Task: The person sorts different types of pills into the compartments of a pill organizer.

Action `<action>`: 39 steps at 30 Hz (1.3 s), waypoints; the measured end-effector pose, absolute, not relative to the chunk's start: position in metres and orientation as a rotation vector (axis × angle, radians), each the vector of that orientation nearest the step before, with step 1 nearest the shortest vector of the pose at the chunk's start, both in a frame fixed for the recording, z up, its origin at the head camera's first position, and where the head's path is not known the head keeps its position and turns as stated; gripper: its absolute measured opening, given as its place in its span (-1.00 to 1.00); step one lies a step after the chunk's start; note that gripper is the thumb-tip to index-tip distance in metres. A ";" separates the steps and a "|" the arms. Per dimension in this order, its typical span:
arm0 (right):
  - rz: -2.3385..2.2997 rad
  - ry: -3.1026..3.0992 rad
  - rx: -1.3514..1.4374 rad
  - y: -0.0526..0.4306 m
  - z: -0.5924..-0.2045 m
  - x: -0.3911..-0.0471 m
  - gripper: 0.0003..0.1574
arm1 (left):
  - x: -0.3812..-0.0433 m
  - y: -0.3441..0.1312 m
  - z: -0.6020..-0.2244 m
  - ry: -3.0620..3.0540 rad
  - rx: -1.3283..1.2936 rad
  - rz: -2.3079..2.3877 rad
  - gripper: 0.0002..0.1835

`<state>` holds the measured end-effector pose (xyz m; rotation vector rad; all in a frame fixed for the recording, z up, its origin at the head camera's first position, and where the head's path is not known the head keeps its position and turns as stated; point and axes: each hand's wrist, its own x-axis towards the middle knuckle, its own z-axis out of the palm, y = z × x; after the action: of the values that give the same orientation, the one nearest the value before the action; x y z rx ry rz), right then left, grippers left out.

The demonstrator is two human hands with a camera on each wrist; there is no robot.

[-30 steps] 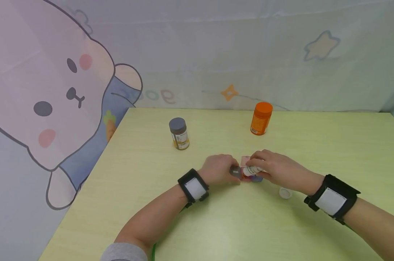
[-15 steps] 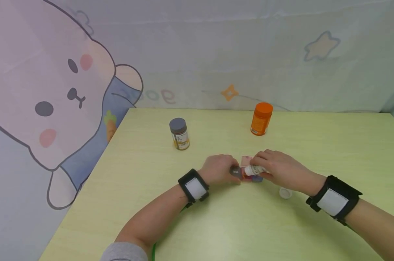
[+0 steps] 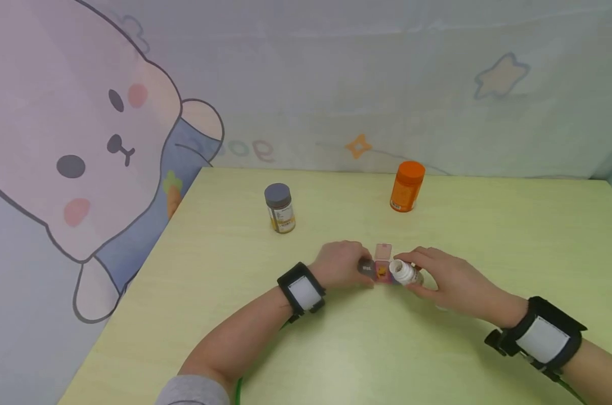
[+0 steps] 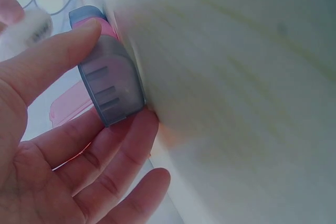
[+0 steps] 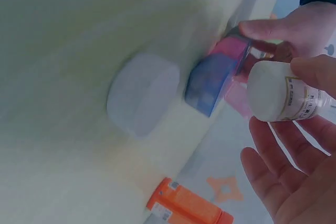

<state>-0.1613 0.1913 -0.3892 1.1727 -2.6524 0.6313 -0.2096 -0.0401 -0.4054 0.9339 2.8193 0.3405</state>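
My left hand (image 3: 340, 263) grips the grey end of a small pill box (image 3: 367, 268), thumb on one side and fingers on the other. The box has grey, pink and blue sections. Its pink lid (image 3: 383, 251) is flipped back, and yellow-orange bits (image 3: 382, 271) show inside the pink compartment. A white pill bottle (image 3: 405, 272), uncapped, is held in my right hand (image 3: 453, 284) between thumb and fingers. It tilts with its mouth up and to the left, just right of the pink compartment, overlapping the blue section in the head view. That blue section (image 5: 210, 82) shows in the right wrist view.
A white cap (image 5: 142, 95) lies on the table beside the pill box, mostly hidden by my right hand in the head view. Farther back stand a grey-lidded jar (image 3: 279, 208) on the left and an orange bottle (image 3: 407, 187) on the right. A printed cloth (image 3: 306, 84) hangs behind.
My right hand has shifted right and towards me, and the bottle has turned from mouth-down over the pink compartment to mouth-up. The compartment's contents now show. The left hand stays put.
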 end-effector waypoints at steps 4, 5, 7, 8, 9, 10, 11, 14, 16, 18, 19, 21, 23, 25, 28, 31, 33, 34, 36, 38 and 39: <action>0.915 -2.714 1.228 0.182 -0.398 -0.151 -0.41 | -0.210 -0.040 -0.406 2.829 0.933 0.332 -0.48; 0.971 -2.733 1.245 0.179 -0.400 -0.149 -0.42 | -0.210 -0.040 -0.406 2.828 0.931 0.330 -0.48; 1.053 -2.776 1.272 0.175 -0.404 -0.146 -0.44 | -0.210 -0.040 -0.405 2.823 0.924 0.331 -0.48; 1.080 -2.790 1.282 0.173 -0.406 -0.145 -0.45 | -0.210 -0.039 -0.405 2.819 0.919 0.332 -0.48; 1.101 -2.798 1.288 0.172 -0.408 -0.144 -0.45 | -0.210 -0.039 -0.404 2.815 0.916 0.334 -0.48; 1.120 -2.799 1.298 0.170 -0.410 -0.143 -0.45 | -0.210 -0.039 -0.404 2.812 0.914 0.333 -0.49; 1.131 -2.796 1.304 0.170 -0.412 -0.143 -0.46 | -0.210 -0.039 -0.404 2.808 0.913 0.332 -0.49; 1.132 -2.755 1.325 0.168 -0.418 -0.142 -0.48 | -0.209 -0.039 -0.403 2.799 0.913 0.322 -0.49; 1.111 -2.732 1.330 0.168 -0.420 -0.141 -0.48 | -0.209 -0.039 -0.404 2.796 0.914 0.316 -0.49; 1.077 -2.735 1.324 0.168 -0.421 -0.141 -0.48 | -0.208 -0.040 -0.404 2.793 0.914 0.320 -0.48; 1.055 -2.742 1.320 0.168 -0.421 -0.140 -0.46 | -0.208 -0.041 -0.405 2.792 0.914 0.325 -0.47; 0.995 -2.785 1.291 0.169 -0.419 -0.138 -0.41 | -0.208 -0.042 -0.406 2.788 0.908 0.348 -0.43; 0.933 -2.834 1.266 0.172 -0.416 -0.136 -0.33 | -0.206 -0.046 -0.406 2.781 0.893 0.381 -0.37; 0.870 -2.873 1.238 0.178 -0.411 -0.133 -0.28 | -0.202 -0.050 -0.405 2.775 0.877 0.444 -0.31; 0.762 -2.892 1.184 0.192 -0.406 -0.129 -0.31 | -0.193 -0.059 -0.403 2.731 0.869 0.664 -0.30; 0.631 -2.862 1.100 0.210 -0.403 -0.129 -0.35 | -0.183 -0.065 -0.401 2.583 0.945 0.989 -0.37; 0.540 -2.829 1.058 0.220 -0.403 -0.130 -0.36 | -0.176 -0.065 -0.401 2.439 0.999 1.146 -0.39; 0.504 -2.815 1.040 0.225 -0.403 -0.131 -0.36 | -0.173 -0.065 -0.401 2.385 1.022 1.179 -0.39; 0.458 -2.812 1.020 0.231 -0.404 -0.133 -0.34 | -0.168 -0.061 -0.403 2.316 1.043 1.163 -0.38; 0.424 -2.844 1.010 0.234 -0.406 -0.134 -0.33 | -0.164 -0.057 -0.407 2.314 1.045 1.061 -0.32; 0.417 -2.864 1.012 0.235 -0.408 -0.134 -0.32 | -0.163 -0.055 -0.409 2.333 1.049 0.990 -0.31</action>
<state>-0.1345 0.2352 -0.4075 1.0115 -2.8641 0.4171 -0.1629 -0.0549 -0.4090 1.0491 2.3326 0.9895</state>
